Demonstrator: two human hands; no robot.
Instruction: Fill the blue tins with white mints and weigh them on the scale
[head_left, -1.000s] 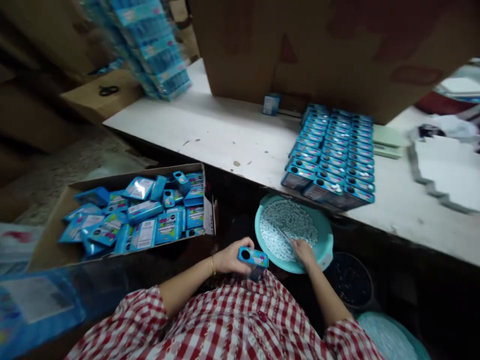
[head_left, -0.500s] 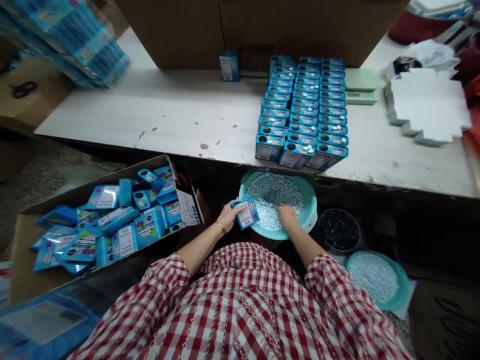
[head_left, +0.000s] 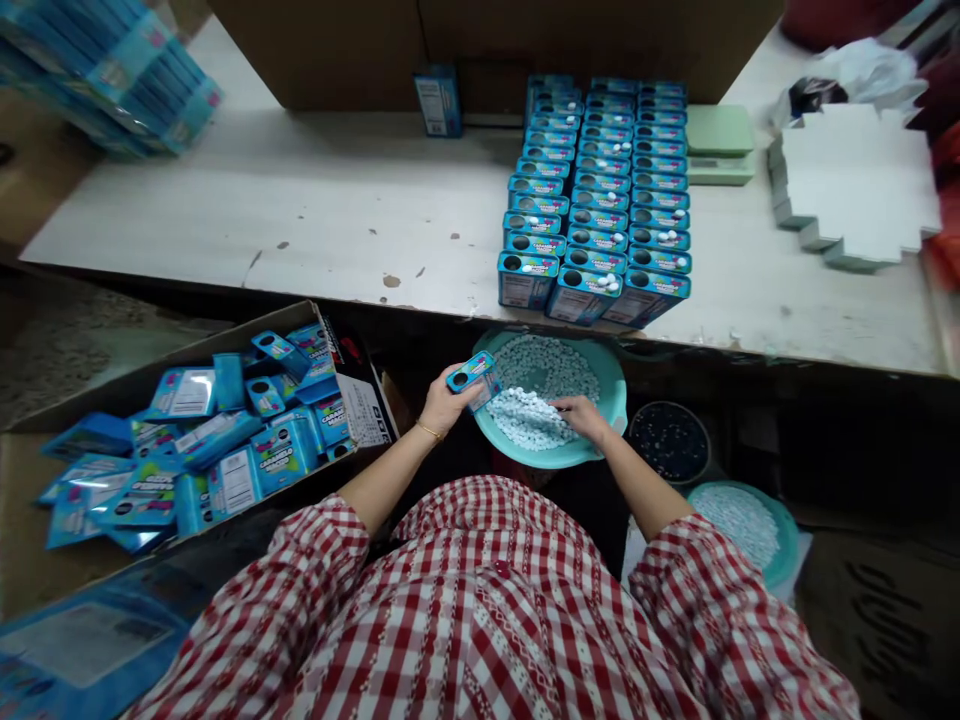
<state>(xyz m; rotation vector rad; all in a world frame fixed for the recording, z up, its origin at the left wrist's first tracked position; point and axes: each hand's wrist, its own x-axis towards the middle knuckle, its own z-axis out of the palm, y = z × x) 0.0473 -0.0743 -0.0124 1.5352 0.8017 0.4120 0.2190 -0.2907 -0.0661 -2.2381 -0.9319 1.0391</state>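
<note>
My left hand (head_left: 448,400) is closed around a small blue candy box (head_left: 474,372), held upright with the round hole in its top showing. The box is over the left rim of a turquoise basin (head_left: 616,385) of small white candies (head_left: 551,360). My right hand (head_left: 583,416) is closed at the basin's right side, gripping a scoop heaped with white candies (head_left: 525,408). The load covers most of the scoop, and its near end lies close beside the box.
Rows of filled blue boxes (head_left: 600,200) stand on the white table (head_left: 337,230). At left, a carton (head_left: 22,560) holds loose blue boxes (head_left: 247,440). Right of the basin are a dark-filled round container (head_left: 670,442) and another turquoise basin (head_left: 787,545). White cardboard cutouts (head_left: 855,180) are stacked at right.
My right hand has come up out of the candies with a loaded scoop. The left hand has turned the box upright, its holed top now facing up. The view has shifted slightly.
</note>
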